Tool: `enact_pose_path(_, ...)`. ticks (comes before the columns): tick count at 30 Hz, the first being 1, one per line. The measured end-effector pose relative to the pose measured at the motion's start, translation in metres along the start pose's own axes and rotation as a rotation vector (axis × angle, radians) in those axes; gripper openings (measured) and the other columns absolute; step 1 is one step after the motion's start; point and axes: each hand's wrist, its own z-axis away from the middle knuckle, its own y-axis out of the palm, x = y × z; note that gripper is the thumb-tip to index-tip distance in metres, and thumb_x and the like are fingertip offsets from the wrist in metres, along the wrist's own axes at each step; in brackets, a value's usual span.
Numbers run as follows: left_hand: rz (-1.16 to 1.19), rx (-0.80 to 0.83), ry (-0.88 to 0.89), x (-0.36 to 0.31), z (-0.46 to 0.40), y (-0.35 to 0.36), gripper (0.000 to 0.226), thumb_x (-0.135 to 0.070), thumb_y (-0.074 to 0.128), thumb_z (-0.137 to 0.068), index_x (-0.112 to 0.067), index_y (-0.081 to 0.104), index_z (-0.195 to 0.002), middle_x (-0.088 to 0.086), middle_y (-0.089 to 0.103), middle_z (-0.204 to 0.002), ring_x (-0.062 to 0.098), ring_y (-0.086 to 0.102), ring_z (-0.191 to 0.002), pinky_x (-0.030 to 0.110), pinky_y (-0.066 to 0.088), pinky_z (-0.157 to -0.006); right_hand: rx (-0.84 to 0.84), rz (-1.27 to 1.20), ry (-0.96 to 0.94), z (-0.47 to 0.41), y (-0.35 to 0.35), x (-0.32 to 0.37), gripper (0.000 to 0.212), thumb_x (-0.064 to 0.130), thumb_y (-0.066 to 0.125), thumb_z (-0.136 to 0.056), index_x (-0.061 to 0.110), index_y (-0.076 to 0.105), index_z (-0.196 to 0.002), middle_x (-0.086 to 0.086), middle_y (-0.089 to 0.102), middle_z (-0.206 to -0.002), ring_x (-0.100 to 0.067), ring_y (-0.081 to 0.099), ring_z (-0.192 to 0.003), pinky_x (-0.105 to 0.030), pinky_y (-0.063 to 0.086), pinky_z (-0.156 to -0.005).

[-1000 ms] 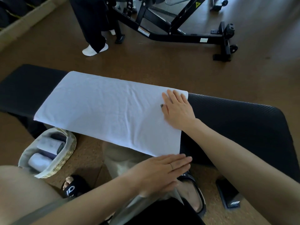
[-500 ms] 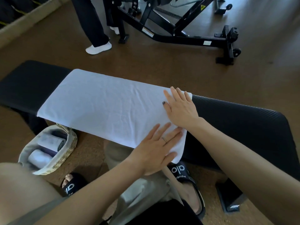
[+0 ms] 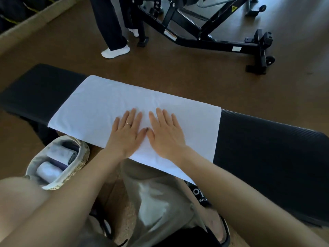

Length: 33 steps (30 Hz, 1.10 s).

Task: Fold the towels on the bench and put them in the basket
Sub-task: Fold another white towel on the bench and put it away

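Pressing flat on the towel (image 3: 99, 107), both hands (image 3: 146, 134); basket (image 3: 83, 157) contents seemingly rolled towels

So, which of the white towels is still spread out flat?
The white towel on the bench, under both flat hands; the two in the basket are already rolled up.

Towel (image 3: 110, 104): white cloth, matt, soft nap, faint creases across the middle. Bench (image 3: 267, 148) pad: black, matt, finely ribbed texture on the right part, looks like vinyl or rubber. Basket (image 3: 78, 168): woven straw-coloured fibre, rough, with a pale cloth lining; rolled cloth towels (image 3: 48, 171) inside, matt. Floor (image 3: 195, 72): brown, matt, granular near the feet, cork-like. Exercise frame (image 3: 210, 41): black metal, slight sheen. Ring (image 3: 128, 124): shiny metal.
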Motion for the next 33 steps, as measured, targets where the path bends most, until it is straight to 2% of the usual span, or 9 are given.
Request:
enact_pose_path(9, -0.054, -0.032, 0.009, 0.005, 0.001, 0.004, 0.073, -0.062, -0.005, -0.096, -0.031, -0.014, -0.161, -0.004, -0.019, -0.169, 0.021, -0.017, -0.156, 0.047, -0.007, -0.126, 0.030, 0.053, 0.340, 0.065, -0.003, -0.063, 0.066, 0.048, 0.013, -0.106, 0.018, 0.002, -0.164, -0.011, -0.004, -0.171, -0.029, -0.006, -0.157, -0.046, -0.004, -0.127)
enact_pose_path(13, -0.062, -0.052, 0.039, -0.015, -0.005, 0.000, 0.073, -0.062, 0.001, -0.098, -0.028, -0.011, -0.162, -0.001, -0.017, -0.170, 0.022, -0.015, -0.156, 0.047, -0.009, -0.126, -0.051, -0.014, 0.230, 0.030, -0.013, -0.044, 0.065, 0.047, 0.015, -0.107, 0.017, 0.005, -0.164, -0.009, 0.001, -0.171, -0.028, -0.001, -0.158, -0.046, 0.000, -0.128)
enact_pose_path(17, -0.032, -0.019, 0.173, -0.035, -0.012, 0.005, 0.072, -0.063, -0.004, -0.097, -0.032, -0.011, -0.162, -0.006, -0.018, -0.169, 0.017, -0.018, -0.155, 0.043, -0.008, -0.126, -0.006, -0.014, 0.177, -0.008, -0.005, -0.049, 0.060, 0.042, 0.019, -0.109, 0.018, 0.010, -0.164, -0.007, 0.005, -0.172, -0.027, 0.001, -0.158, -0.045, 0.001, -0.127)
enact_pose_path(19, -0.053, -0.002, 0.196, -0.028, -0.012, 0.006, 0.073, -0.065, -0.008, -0.094, -0.035, -0.012, -0.161, -0.008, -0.018, -0.169, 0.016, -0.017, -0.156, 0.044, -0.007, -0.127, -0.006, -0.003, 0.292, -0.003, -0.004, -0.077, 0.060, 0.040, 0.021, -0.109, 0.017, 0.013, -0.163, -0.009, 0.007, -0.171, -0.028, 0.003, -0.157, -0.046, 0.002, -0.127)
enact_pose_path(22, -0.115, -0.002, 0.191, -0.024, -0.014, 0.000, 0.069, -0.062, 0.002, -0.101, -0.032, -0.005, -0.163, -0.005, -0.011, -0.171, 0.019, -0.011, -0.157, 0.046, -0.004, -0.127, -0.082, 0.034, 0.519, 0.009, -0.010, -0.111, 0.062, 0.041, 0.024, -0.107, 0.010, 0.020, -0.161, -0.018, 0.016, -0.168, -0.035, 0.010, -0.156, -0.049, 0.007, -0.126)
enact_pose_path(24, -0.113, -0.039, 0.203, -0.043, -0.024, -0.007, 0.069, -0.061, 0.009, -0.103, -0.030, -0.001, -0.163, -0.002, -0.008, -0.171, 0.021, -0.008, -0.157, 0.047, -0.004, -0.127, -0.104, 0.037, 0.456, -0.003, -0.014, -0.105, 0.062, 0.041, 0.025, -0.107, 0.009, 0.023, -0.160, -0.018, 0.022, -0.166, -0.037, 0.016, -0.154, -0.050, 0.010, -0.126)
enact_pose_path(26, -0.101, -0.039, 0.240, -0.067, -0.033, -0.007, 0.071, -0.061, 0.007, -0.102, -0.028, -0.003, -0.163, -0.002, -0.009, -0.171, 0.020, -0.010, -0.157, 0.048, -0.004, -0.127, -0.100, 0.013, 0.235, -0.023, -0.012, -0.091, 0.058, 0.038, 0.025, -0.109, 0.013, 0.025, -0.161, -0.013, 0.025, -0.167, -0.033, 0.019, -0.154, -0.048, 0.012, -0.125)
enact_pose_path(28, -0.096, 0.000, 0.261, -0.078, -0.038, -0.001, 0.073, -0.062, 0.002, -0.100, -0.025, -0.007, -0.163, -0.003, -0.012, -0.171, 0.019, -0.013, -0.157, 0.048, -0.005, -0.127, -0.051, 0.005, 0.138, -0.036, -0.010, -0.090, 0.055, 0.037, 0.022, -0.110, 0.018, 0.023, -0.161, -0.008, 0.023, -0.168, -0.028, 0.016, -0.156, -0.045, 0.010, -0.126)
enact_pose_path(33, -0.142, 0.050, 0.224, -0.071, -0.033, 0.003, 0.078, -0.064, -0.004, -0.096, -0.022, -0.013, -0.162, -0.002, -0.020, -0.169, 0.020, -0.020, -0.155, 0.048, -0.007, -0.126, -0.054, -0.002, 0.441, -0.019, -0.014, -0.145, 0.060, 0.042, 0.017, -0.107, 0.016, 0.021, -0.162, -0.011, 0.029, -0.165, -0.030, 0.019, -0.154, -0.047, 0.007, -0.126)
